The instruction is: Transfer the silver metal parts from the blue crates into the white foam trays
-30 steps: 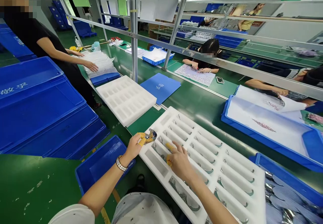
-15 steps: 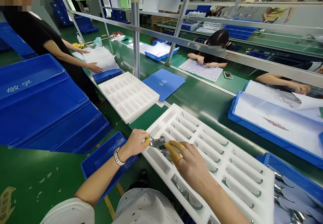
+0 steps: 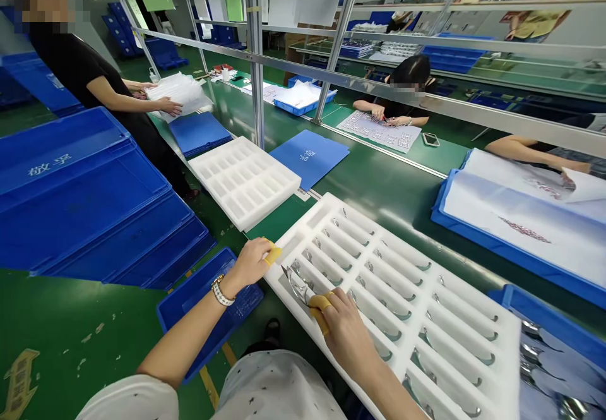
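My right hand (image 3: 338, 319), with yellow finger covers, is closed on one end of a shiny curved metal part (image 3: 298, 286). It holds the part tilted over a slot near the left side of a white foam tray (image 3: 326, 204). Similar curved metal parts (image 3: 395, 311) lie in many of the tray's slots. My left hand (image 3: 253, 261), also with yellow finger covers and a watch on the wrist, is beside the tray's left edge. Its fingertips are pressed together, and nothing shows between them.
Another white foam tray (image 3: 243, 180) and blue sheets (image 3: 310, 155) lie on the green table. At right stands a blue bin (image 3: 509, 294) of metal parts. A blue crate (image 3: 182, 319) sits below my left arm. Co-workers (image 3: 113, 95) stand and sit nearby, beyond metal posts (image 3: 255, 60).
The metal part has left my left hand and moved down toward the tray slot in my right hand. A co-worker at left has lifted a white stack off blue sheets.
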The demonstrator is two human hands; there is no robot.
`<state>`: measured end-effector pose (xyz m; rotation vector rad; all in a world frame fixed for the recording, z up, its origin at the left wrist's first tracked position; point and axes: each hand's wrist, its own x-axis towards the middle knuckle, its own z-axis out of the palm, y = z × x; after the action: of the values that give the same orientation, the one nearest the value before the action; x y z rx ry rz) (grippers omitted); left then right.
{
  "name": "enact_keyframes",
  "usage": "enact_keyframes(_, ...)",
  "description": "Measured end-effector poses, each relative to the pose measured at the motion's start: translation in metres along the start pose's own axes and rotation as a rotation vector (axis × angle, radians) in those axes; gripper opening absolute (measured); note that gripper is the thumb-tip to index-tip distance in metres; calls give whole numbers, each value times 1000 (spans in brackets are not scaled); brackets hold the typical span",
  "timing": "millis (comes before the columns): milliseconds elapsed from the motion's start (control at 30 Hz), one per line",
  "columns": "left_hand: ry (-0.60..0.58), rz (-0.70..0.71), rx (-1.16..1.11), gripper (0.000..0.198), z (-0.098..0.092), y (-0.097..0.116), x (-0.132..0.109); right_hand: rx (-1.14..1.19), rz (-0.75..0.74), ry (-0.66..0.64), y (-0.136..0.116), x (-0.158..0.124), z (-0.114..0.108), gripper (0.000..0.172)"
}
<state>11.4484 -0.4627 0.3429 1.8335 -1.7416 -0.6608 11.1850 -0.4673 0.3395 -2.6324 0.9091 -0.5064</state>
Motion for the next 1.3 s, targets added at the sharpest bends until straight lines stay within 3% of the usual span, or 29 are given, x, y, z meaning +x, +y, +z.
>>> enact_keyframes(100,81,-86,29,26,15,-23,5,23,64,-71,1,-8,13,23)
enact_keyframes(200,-6,-145,41,43,32,-37,7,48,71,-150,4,-14,19,26)
enact_keyframes(300,-93,-150,5,44,43,-43,7,44,87,-200,8,-14,18,27)
enact_keyframes(533,-89,-151,-33,50,49,-51,10,-107,170,-362,-2,4,27,25)
enact_keyframes(667,-102,-166,-32,44,48,-52,12,-148,199,-336,-4,1,31,21)
enact_keyframes(833,-83,-171,-31,32,51,-56,12,-75,317,-260,0,-3,32,29)
enact_keyframes(933,-59,-175,-48,29,54,-59,12,-166,296,-310,-5,0,33,25)
enact_keyframes(1100,-53,-186,-48,29,54,-61,13,-240,199,-426,-9,11,16,22)
enact_keyframes(1300,-59,-183,-56,45,53,-56,14,-84,278,-321,3,15,-1,31)
